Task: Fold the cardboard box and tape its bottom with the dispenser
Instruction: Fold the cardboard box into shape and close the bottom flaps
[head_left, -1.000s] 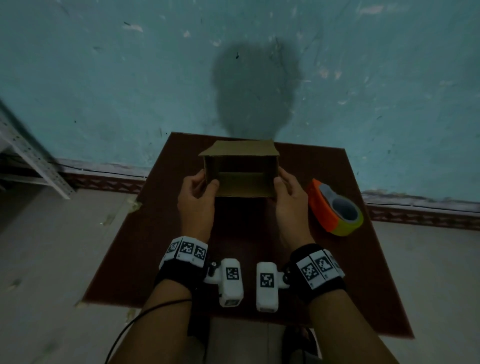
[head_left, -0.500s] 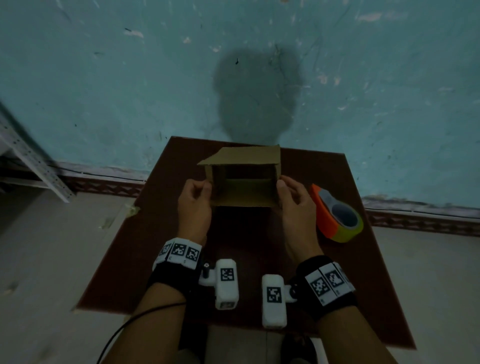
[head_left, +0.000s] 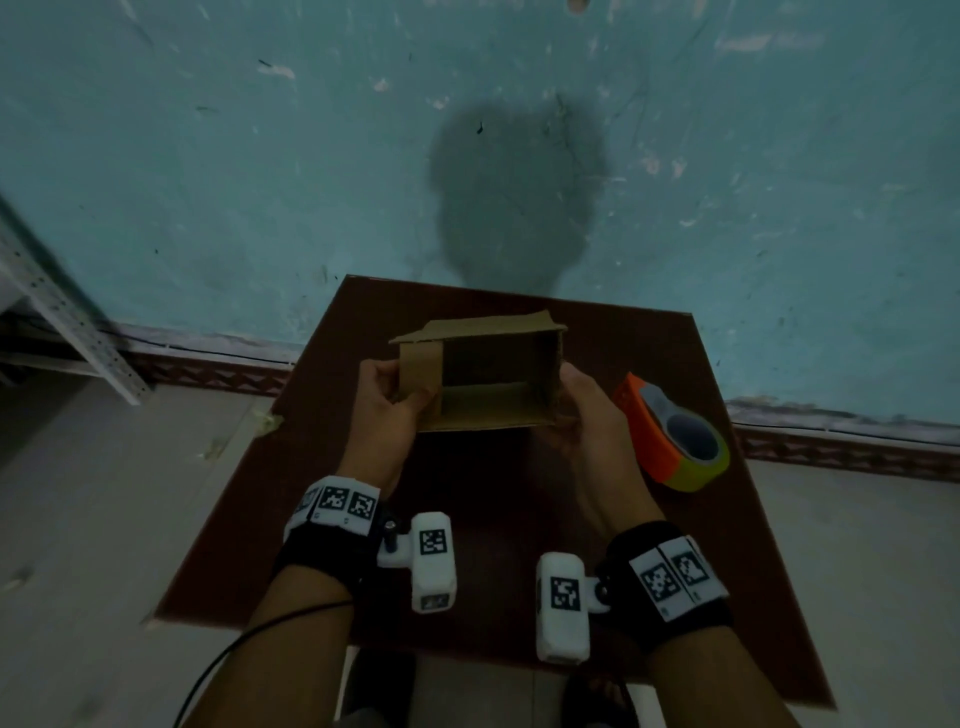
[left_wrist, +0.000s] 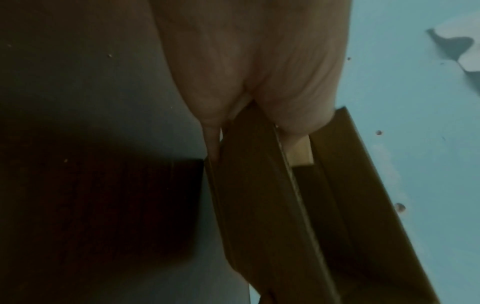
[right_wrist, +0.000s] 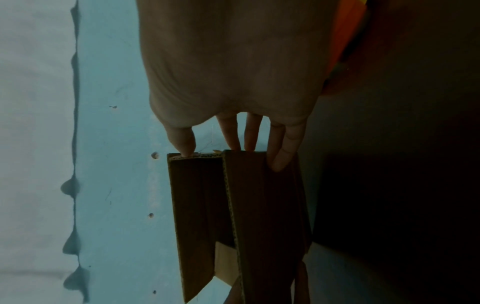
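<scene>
Above the middle of the desk (head_left: 498, 519), nearer its far edge, the cardboard box (head_left: 483, 410) is held up between both hands with its open side turned toward the camera. In the head view the left hand (head_left: 387, 410) is seen curled round the box's left wall, thumb on the front of that wall; the right hand (head_left: 587, 415) is laid against the right wall. Only the left wrist view shows the cardboard (left_wrist: 259, 195) pinched between thumb and fingers. Only the right wrist view shows the fingers (right_wrist: 281, 148) nearly straight, their tips set on the edges of the box (right_wrist: 259, 216), with the thumb on one flap edge.

Compared with half a second earlier, the box has been lifted and swung slightly to the right, and the left wall panel is now more squarely exposed.

Near the right edge of the desk the tape dispenser (head_left: 675, 436) is lying, orange and yellow-green, just beside the right hand. Behind the desk a teal wall (head_left: 208, 156) is seen, and at the left a perforated metal rail (head_left: 57, 306).
</scene>
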